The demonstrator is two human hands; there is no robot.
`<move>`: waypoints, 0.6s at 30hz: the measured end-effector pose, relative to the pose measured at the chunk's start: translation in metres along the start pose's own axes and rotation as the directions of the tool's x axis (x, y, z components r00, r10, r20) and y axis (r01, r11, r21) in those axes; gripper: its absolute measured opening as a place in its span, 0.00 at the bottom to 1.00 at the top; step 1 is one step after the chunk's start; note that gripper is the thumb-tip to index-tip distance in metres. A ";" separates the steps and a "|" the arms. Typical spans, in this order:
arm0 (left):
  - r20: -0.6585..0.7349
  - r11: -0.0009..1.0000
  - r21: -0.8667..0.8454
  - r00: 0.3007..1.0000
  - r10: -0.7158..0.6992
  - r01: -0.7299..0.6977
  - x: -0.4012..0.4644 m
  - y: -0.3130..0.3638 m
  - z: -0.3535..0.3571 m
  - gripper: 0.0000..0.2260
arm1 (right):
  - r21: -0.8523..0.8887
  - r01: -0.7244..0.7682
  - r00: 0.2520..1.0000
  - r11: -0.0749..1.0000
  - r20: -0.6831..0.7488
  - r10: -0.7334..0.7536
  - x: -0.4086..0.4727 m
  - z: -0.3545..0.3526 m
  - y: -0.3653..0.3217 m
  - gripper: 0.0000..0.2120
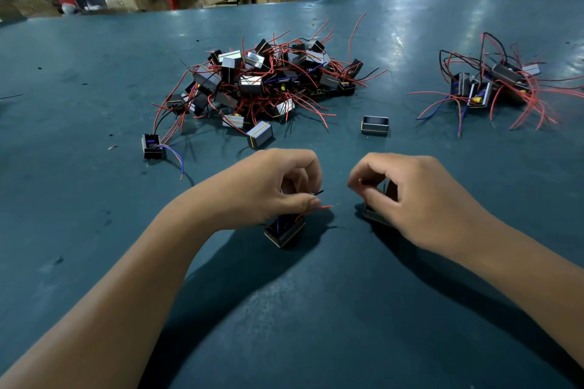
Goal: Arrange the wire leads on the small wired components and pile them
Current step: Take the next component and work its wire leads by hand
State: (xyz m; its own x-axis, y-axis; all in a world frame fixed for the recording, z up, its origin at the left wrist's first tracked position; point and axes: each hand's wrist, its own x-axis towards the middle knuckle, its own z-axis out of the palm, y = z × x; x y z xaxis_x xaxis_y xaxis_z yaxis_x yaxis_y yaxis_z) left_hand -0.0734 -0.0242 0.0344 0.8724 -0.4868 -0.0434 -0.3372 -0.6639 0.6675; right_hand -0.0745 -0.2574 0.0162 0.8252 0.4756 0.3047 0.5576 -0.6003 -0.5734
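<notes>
So both hands are busy right at the near middle of the teal table point(94, 230), each working its own small wired component. The left hand point(268, 186) has its fingers curled around the leads of one component point(284, 230) that sits on the table just under it, at about 6 o'clock from the knuckles; a red lead point(319, 208) and a black lead point(317, 192) poke out toward 3 o'clock, so I'd guess it's gathering the wires into one bundle. The right hand point(407, 196) is curled over a second component point(373, 215) and looks like it's pinching something thin at its fingertips, probably a lead, but it's blurry. The big unsorted heap point(262, 82) sits at 12 o'clock from the hands, wires sticking out everywhere, within easy reach. The smaller pile point(493, 85) at 2 o'clock is probably the finished ones, kept well apart so they don't mix. One bare block point(374, 125) with no visible leads lies between the piles, and a stray component point(152, 146) with blue wires sits at 10 o'clock
</notes>
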 end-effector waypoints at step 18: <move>0.008 0.972 0.232 0.999 0.038 -0.039 0.001 0.006 0.008 0.02 | 0.117 -0.241 0.965 0.963 0.130 0.226 -0.001 -0.023 -0.004 0.05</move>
State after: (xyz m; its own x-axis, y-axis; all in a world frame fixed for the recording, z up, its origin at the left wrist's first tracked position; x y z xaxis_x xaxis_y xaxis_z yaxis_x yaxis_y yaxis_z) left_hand -0.0776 -0.0331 0.0327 0.8560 -0.5164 -0.0241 -0.4439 -0.7582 0.4777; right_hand -0.0758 -0.2699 0.0356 0.9109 0.4073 0.0657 0.3276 -0.6174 -0.7152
